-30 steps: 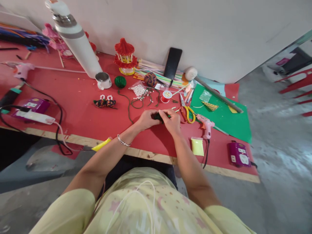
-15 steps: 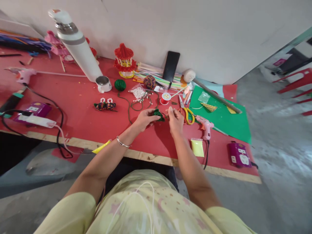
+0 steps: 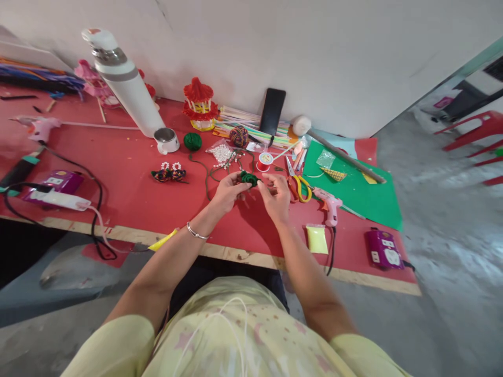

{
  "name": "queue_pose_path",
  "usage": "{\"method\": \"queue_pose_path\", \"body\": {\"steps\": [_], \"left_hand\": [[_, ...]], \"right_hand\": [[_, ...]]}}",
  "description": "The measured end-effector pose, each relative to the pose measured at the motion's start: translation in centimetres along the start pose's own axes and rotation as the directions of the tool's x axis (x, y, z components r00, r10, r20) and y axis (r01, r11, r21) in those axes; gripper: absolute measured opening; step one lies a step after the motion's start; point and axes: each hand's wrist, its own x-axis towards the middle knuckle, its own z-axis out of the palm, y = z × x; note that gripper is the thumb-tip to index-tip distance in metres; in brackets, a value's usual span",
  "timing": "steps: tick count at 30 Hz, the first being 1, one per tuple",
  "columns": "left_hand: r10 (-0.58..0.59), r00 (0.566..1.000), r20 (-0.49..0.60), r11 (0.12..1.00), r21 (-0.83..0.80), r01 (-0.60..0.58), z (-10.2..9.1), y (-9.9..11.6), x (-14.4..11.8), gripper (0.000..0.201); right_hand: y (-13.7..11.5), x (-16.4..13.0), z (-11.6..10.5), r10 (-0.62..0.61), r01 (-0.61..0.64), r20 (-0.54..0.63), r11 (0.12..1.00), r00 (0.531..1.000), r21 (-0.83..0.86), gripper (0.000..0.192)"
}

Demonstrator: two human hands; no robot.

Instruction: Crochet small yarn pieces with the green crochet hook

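My left hand (image 3: 228, 192) grips a small dark green yarn piece (image 3: 249, 179), coiled like a rosette, between thumb and fingers above the red table. Close at its right end is my right hand (image 3: 276, 198), with thumb and forefinger brought together; whatever is between those fingertips is too small to make out. A green strand (image 3: 203, 165) lies in loops from a green yarn ball (image 3: 192, 141) toward my left hand. Just beyond my hands stand a red thread spool (image 3: 264, 162) and a bag of white beads (image 3: 222, 153). Yellow-handled scissors (image 3: 302, 188) lie right of my right hand.
A pink glue gun (image 3: 330, 203) and a yellow packet (image 3: 316, 240) lie to the right, near a purple power socket (image 3: 384, 250). At the left are a tall white flask (image 3: 131, 91), a cup (image 3: 166, 141) and another glue gun (image 3: 39, 128). A phone (image 3: 272, 111) leans against the wall.
My right hand has shifted slightly left, its fingertips closer to the green yarn piece. My left hand keeps its hold, and both hands with the piece sit a little farther left in view.
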Motion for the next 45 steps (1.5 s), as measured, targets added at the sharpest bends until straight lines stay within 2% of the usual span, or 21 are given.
{"method": "queue_pose_path", "body": {"steps": [3,5,14,17,19,22,24,26,30,32,34,37,39,41,45], "left_hand": [[0.027,0.997,0.066,0.996,0.083,-0.032,0.2,-0.2,-0.2,0.051],[0.020,0.996,0.091,0.995,0.098,-0.029,0.3,-0.4,-0.2,0.051],[-0.012,0.997,-0.071,0.997,-0.074,0.007,-0.2,0.2,0.3,0.041],[-0.013,0.995,-0.101,0.994,-0.106,0.002,-0.4,0.7,0.4,0.038],[-0.004,0.994,-0.106,0.993,-0.119,-0.008,-0.6,0.9,0.4,0.037],[0.006,0.993,-0.114,0.990,-0.137,-0.021,-0.8,1.0,0.6,0.038],[0.004,0.993,-0.116,0.990,-0.141,-0.020,-0.9,1.0,0.6,0.040],[-0.004,0.995,-0.104,0.991,-0.134,-0.010,-0.9,1.0,0.6,0.041],[-0.020,0.995,-0.096,0.992,-0.128,0.008,-0.8,1.0,0.6,0.043],[-0.018,0.995,-0.102,0.991,-0.131,0.004,-0.8,1.0,0.5,0.043],[-0.018,0.998,-0.068,0.993,-0.115,0.011,-0.7,1.1,0.3,0.041],[-0.051,0.995,0.084,0.997,-0.052,0.056,-0.6,1.2,-0.1,0.036],[-0.090,0.974,0.206,0.996,-0.004,0.092,-0.6,1.2,-0.3,0.036],[-0.119,0.951,0.286,0.993,0.035,0.114,-0.6,1.1,-0.6,0.037],[-0.130,0.948,0.291,0.990,0.082,0.111,-0.5,1.0,-0.7,0.044]], "right_hand": [[-0.1,0.0,-0.1,-0.147,0.150,0.036,0.983,0.988,-0.104,0.030],[0.0,0.0,-0.1,-0.169,0.174,0.046,0.976,0.984,-0.128,0.024],[0.2,0.3,-0.7,-0.003,0.032,-0.175,0.986,0.985,0.163,0.033],[0.5,0.3,-0.6,0.041,-0.020,-0.180,0.993,0.983,0.116,0.045],[0.6,0.4,-0.6,0.068,-0.066,-0.184,0.998,0.981,0.015,0.052],[0.7,0.5,-0.7,0.089,-0.111,-0.136,0.980,0.987,-0.167,0.056],[0.7,0.6,-0.7,0.041,-0.058,-0.084,0.974,0.996,-0.217,0.047],[0.6,0.6,-0.7,0.014,-0.021,-0.041,0.983,0.999,-0.181,0.037],[0.1,0.2,-0.6,0.162,-0.150,0.085,0.980,0.983,-0.129,0.046],[0.0,0.1,-0.5,0.137,-0.122,0.109,0.984,0.985,-0.128,0.044],[0.1,0.0,-0.1,0.040,-0.027,0.125,0.995,0.991,-0.098,0.027],[0.9,0.1,0.4,-0.049,0.056,0.181,0.998,0.982,-0.032,0.052],[1.5,0.2,0.4,-0.064,0.068,0.215,0.998,0.974,-0.012,0.048],[1.9,0.4,0.1,-0.061,0.066,0.202,0.998,0.977,-0.020,0.041],[2.1,0.9,-0.6,0.012,-0.011,0.129,1.000,0.992,-0.006,0.032]]}}
